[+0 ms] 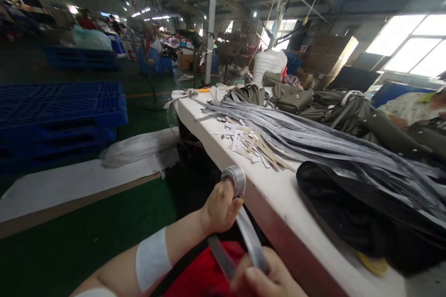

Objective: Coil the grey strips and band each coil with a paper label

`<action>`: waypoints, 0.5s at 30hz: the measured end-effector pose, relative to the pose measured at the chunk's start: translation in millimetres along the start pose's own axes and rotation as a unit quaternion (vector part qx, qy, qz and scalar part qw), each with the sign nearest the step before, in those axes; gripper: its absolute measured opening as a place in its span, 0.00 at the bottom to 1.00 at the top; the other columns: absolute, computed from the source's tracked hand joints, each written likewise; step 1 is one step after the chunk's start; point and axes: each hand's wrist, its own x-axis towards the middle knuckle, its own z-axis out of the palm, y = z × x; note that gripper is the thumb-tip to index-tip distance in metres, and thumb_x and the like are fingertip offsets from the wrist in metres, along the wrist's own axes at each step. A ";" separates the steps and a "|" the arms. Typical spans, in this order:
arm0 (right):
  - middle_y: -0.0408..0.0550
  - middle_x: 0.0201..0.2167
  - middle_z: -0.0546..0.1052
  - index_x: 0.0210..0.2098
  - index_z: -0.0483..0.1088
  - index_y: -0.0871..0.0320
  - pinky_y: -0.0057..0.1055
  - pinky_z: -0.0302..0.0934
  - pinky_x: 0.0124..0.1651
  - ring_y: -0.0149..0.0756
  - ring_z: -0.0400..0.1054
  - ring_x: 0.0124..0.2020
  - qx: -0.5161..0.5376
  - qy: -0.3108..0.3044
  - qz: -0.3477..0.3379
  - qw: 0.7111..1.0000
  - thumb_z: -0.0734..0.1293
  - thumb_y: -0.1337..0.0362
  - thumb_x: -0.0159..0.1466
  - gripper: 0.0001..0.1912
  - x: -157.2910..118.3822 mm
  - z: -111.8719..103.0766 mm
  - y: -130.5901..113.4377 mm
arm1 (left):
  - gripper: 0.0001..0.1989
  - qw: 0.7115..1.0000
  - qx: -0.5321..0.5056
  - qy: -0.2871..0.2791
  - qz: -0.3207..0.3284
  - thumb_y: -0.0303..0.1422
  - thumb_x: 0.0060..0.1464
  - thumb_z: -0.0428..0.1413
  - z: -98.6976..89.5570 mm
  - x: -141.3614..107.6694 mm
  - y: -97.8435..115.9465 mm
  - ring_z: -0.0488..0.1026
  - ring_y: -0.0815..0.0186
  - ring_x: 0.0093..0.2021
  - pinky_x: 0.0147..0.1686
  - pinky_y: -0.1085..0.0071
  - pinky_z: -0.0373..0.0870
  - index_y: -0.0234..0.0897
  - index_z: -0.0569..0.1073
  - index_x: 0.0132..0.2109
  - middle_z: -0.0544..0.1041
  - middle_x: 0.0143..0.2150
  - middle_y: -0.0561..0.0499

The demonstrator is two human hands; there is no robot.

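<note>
My left hand [223, 204] is closed around a grey strap [252, 236], which loops over the top of the fist in a small coil. Lower down, near the bottom edge of the view, my right hand [270, 276] grips the same strap, somewhat blurred. Between the two hands the strap runs as a band, and a darker length hangs beside it in front of red cloth. Both hands are just off the near edge of the white table [275, 209]. Long grey strips [296, 134] lie in a bundle along the tabletop.
Small beige and white scraps [254, 146] lie on the table beside a black fabric piece [348, 213]. Olive pouches [296, 102] pile up at the back. Blue pallets [62, 116] stand on the green floor at left, with a white sheet [87, 181] nearer. A pole [211, 23] rises behind.
</note>
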 end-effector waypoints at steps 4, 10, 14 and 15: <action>0.45 0.17 0.70 0.30 0.74 0.61 0.27 0.59 0.23 0.32 0.63 0.19 -0.110 0.205 -0.001 0.973 0.61 0.43 0.64 0.26 -9.1 -50.2 -14.9 | 0.30 0.983 0.038 -0.179 -0.022 0.52 0.64 0.36 15.5 -14.6 -12.7 0.66 0.64 0.27 0.31 0.68 0.63 0.34 0.70 0.31 0.69 0.26 0.47; 0.56 0.54 0.72 0.58 0.63 0.56 0.45 0.59 0.58 0.48 0.66 0.55 -0.376 0.360 -0.083 0.850 0.65 0.59 0.61 0.26 4.3 -67.5 -2.3 | 0.35 0.860 -0.321 -0.222 -0.330 0.59 0.60 0.39 25.4 -18.5 -0.8 0.55 0.73 0.13 0.17 0.74 0.53 0.31 0.74 0.32 0.62 0.15 0.57; 0.55 0.51 0.74 0.57 0.64 0.56 0.41 0.63 0.53 0.47 0.69 0.51 -0.315 0.275 -0.047 0.907 0.62 0.64 0.61 0.24 20.6 -45.1 26.3 | 0.36 0.763 -0.491 -0.206 -0.368 0.59 0.59 0.41 16.5 -7.3 12.3 0.53 0.74 0.10 0.17 0.74 0.54 0.29 0.75 0.32 0.55 0.11 0.60; 0.54 0.46 0.76 0.54 0.66 0.57 0.39 0.64 0.49 0.45 0.71 0.46 -0.282 0.253 -0.026 0.925 0.61 0.63 0.63 0.20 25.3 -37.8 32.0 | 0.35 0.754 -0.515 -0.181 -0.365 0.59 0.60 0.41 13.5 -2.8 15.5 0.54 0.74 0.11 0.18 0.74 0.56 0.29 0.75 0.33 0.54 0.11 0.61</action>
